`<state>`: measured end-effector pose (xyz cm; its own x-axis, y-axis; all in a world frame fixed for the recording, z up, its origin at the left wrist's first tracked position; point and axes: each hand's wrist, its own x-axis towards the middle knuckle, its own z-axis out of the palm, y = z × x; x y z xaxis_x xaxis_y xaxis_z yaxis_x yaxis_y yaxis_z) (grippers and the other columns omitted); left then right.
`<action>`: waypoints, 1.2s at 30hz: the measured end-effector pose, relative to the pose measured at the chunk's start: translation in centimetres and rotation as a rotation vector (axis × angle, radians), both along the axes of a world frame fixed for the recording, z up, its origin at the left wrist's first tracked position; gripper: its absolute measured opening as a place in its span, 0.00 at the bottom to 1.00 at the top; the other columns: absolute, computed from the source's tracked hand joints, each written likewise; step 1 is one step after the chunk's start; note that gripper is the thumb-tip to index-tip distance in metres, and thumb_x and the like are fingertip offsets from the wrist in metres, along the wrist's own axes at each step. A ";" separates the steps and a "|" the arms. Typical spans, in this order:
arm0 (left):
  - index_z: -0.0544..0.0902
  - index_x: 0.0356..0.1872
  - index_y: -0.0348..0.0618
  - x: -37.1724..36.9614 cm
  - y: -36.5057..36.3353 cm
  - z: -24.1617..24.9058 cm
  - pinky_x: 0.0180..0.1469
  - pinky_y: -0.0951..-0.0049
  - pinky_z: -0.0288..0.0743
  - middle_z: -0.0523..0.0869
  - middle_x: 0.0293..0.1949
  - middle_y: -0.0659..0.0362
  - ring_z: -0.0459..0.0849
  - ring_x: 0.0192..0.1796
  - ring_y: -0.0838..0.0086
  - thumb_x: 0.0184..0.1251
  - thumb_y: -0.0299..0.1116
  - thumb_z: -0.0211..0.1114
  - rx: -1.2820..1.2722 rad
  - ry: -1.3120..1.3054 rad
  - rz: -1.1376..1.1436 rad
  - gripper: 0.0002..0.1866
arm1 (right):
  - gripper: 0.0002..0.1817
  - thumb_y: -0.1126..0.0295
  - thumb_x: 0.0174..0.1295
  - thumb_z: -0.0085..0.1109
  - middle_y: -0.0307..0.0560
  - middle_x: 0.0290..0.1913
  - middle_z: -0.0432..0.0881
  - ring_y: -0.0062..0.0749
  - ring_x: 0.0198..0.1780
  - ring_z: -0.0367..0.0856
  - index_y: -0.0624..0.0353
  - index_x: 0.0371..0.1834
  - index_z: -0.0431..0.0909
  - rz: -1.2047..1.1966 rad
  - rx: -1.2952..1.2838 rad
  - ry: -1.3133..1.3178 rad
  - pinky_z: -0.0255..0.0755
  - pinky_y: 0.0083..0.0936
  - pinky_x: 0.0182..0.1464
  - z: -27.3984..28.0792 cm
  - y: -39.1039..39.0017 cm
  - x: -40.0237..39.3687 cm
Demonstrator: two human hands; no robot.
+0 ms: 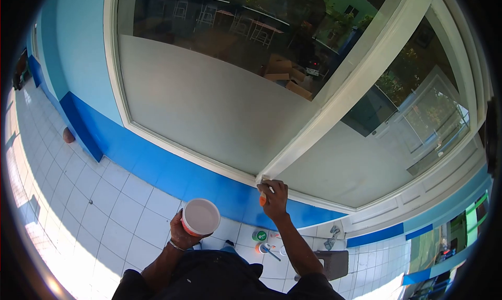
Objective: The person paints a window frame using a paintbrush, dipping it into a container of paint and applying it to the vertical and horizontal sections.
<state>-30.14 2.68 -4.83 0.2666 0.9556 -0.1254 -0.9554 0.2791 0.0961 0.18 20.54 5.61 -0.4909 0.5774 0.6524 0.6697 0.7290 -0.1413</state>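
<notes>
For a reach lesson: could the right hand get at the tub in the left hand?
Probably yes: the right hand holds a brush, but nothing visible blocks its way to the tub.

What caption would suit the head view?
Left hand holds a tub; right hand holds an orange-handled brush at the white window frame.

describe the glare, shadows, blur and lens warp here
Head view: fisheye warp bends the white window frame and blackens the corners; sunlight blows out the square white floor tiles at far left, with a flare at lower left; the left hand with a round white-and-red tub and the right hand with an orange-handled brush sit in shade, without obvious motion blur.
</notes>
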 end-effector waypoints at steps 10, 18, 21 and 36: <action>0.73 0.78 0.56 0.6 0.9 0.6 0.66 0.31 0.73 0.76 0.75 0.52 0.75 0.75 0.47 0.68 0.65 0.64 -0.046 0.025 -0.027 0.41 | 0.16 0.77 0.60 0.74 0.37 0.50 0.89 0.37 0.52 0.85 0.49 0.50 0.87 -0.070 0.378 0.203 0.71 0.39 0.57 18.8 1.3 -0.7; 0.73 0.78 0.55 0.9 1.2 0.7 0.66 0.31 0.73 0.75 0.76 0.51 0.74 0.75 0.46 0.68 0.65 0.63 -0.018 -0.007 -0.063 0.41 | 0.17 0.76 0.57 0.73 0.40 0.56 0.87 0.42 0.59 0.81 0.43 0.48 0.92 -0.051 0.662 0.081 0.72 0.42 0.61 21.6 0.7 -0.9; 0.72 0.79 0.55 1.0 1.0 0.3 0.71 0.28 0.68 0.73 0.79 0.50 0.71 0.78 0.44 0.71 0.66 0.61 0.023 -0.031 -0.077 0.41 | 0.23 0.77 0.51 0.70 0.34 0.60 0.83 0.38 0.63 0.77 0.38 0.50 0.93 -0.096 0.498 -0.185 0.67 0.43 0.60 16.0 0.8 0.0; 0.72 0.78 0.55 1.1 0.9 2.0 0.67 0.31 0.71 0.75 0.76 0.50 0.73 0.75 0.44 0.68 0.64 0.62 -0.029 -0.018 -0.085 0.41 | 0.12 0.77 0.64 0.73 0.40 0.50 0.91 0.40 0.50 0.85 0.53 0.49 0.88 0.016 0.334 0.273 0.75 0.37 0.52 23.0 2.0 -1.1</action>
<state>-29.07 3.55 -2.78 0.3491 0.9254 -0.1473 -0.9296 0.3618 0.0698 -0.88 22.54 28.56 -0.2815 0.3061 0.9094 0.6286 0.7749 -0.0663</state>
